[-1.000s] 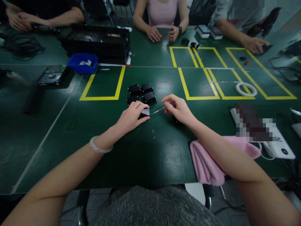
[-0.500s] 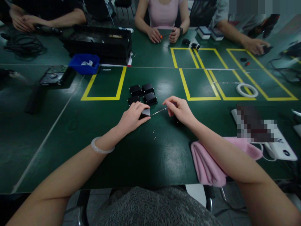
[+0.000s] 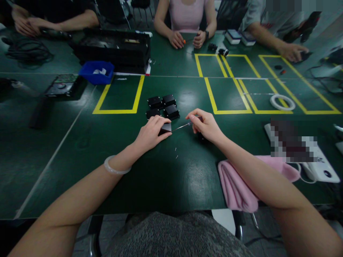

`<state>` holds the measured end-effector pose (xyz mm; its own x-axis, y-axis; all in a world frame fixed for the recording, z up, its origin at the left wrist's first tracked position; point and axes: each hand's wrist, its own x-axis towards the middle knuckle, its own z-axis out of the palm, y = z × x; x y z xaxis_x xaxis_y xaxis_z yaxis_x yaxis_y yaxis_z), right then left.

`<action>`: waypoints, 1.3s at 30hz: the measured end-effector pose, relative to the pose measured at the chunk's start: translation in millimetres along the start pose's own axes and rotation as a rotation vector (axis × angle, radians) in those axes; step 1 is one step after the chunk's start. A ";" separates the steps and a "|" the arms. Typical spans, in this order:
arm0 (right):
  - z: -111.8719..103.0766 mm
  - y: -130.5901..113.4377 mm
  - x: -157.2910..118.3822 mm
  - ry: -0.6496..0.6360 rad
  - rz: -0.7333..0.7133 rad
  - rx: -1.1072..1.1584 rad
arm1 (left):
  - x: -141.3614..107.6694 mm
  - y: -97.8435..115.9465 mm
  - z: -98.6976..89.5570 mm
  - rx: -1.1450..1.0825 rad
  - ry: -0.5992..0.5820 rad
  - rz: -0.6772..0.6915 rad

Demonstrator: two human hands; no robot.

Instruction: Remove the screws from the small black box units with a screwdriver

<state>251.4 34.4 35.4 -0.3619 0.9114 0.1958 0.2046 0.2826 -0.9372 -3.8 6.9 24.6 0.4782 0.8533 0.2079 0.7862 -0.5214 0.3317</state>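
Note:
My left hand (image 3: pixel 152 131) is closed around a small black box (image 3: pixel 166 129), pressing it on the green table. In my right hand (image 3: pixel 204 123) is a screwdriver (image 3: pixel 182 126), its thin metal shaft slanting down to the left. The tip meets the right side of the box. Most of the handle is hidden by my fingers. Several similar black boxes (image 3: pixel 170 111) sit just beyond my left hand. Two small screws (image 3: pixel 176 152) lie on the table nearer to me. Something dark, partly hidden, lies under my right hand.
A pink cloth (image 3: pixel 238 189) and a white power strip (image 3: pixel 325 167) lie at right, near a white ring (image 3: pixel 282 102). At left stand a blue bin (image 3: pixel 93 73), a hard drive (image 3: pixel 63 86) and a large black case (image 3: pixel 115 53). Other people sit across the table (image 3: pixel 107 200).
Both hands stay almost in place, with the screwdriver tip still at the box. The whole view has shifted very slightly.

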 end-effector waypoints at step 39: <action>-1.6 0.8 0.8 -0.022 0.058 0.045 | -2.1 0.5 -1.2 -0.017 -0.010 -0.019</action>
<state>252.8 35.8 35.2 -0.3710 0.9188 0.1347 0.1851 0.2153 -0.9588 -4.9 4.7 25.5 0.4676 0.8628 0.1920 0.7885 -0.5053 0.3507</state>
